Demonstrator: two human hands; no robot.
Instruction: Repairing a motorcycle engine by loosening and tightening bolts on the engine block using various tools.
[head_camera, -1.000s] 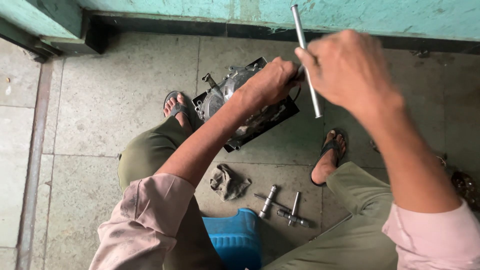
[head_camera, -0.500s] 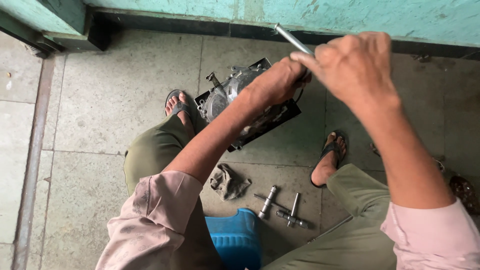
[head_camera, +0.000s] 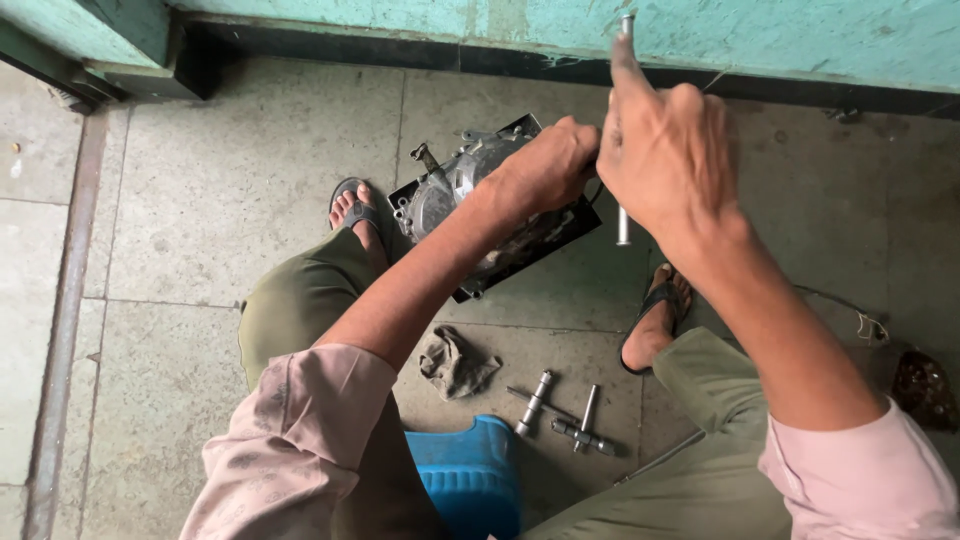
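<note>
A grey metal engine casing (head_camera: 445, 185) lies on a dark tray (head_camera: 560, 238) on the stone floor between my feet. My left hand (head_camera: 545, 165) rests on the casing's right end, fingers curled down onto it. My right hand (head_camera: 665, 150) is closed around a long steel bar (head_camera: 623, 225), held nearly upright just right of the casing. The bar's top end (head_camera: 627, 20) shows above my fingers and its lower end pokes out beneath my palm.
A crumpled grey rag (head_camera: 455, 362) and several steel socket tools (head_camera: 560, 415) lie on the floor near a blue stool (head_camera: 470, 475). A teal wall (head_camera: 800, 40) runs along the top. Sandalled feet (head_camera: 355, 215) flank the tray.
My right hand has swung the steel bar from tilted to nearly upright, turning it around the casing's right end. My left hand has stayed on the casing.
</note>
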